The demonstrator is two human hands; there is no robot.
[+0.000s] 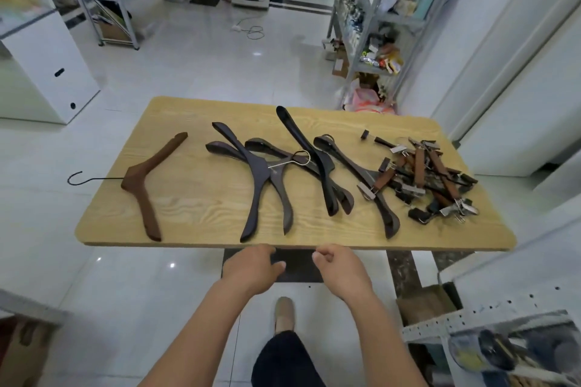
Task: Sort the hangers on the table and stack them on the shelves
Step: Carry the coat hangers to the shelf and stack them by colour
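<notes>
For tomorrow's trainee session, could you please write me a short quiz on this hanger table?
1. True or false: the hook of the light-brown hanger sticks out past the left edge of the table.
2. Where does the clip hanger pile lie? A left end; B middle; C right end.
3. What do the left hand and right hand hold?
Key: 1 true; 2 C; 3 nothing.

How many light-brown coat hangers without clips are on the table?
1. The light-brown hanger lies alone at the left end of the table, its hook overhanging the edge. The clip hanger pile at right may hide others.
</notes>
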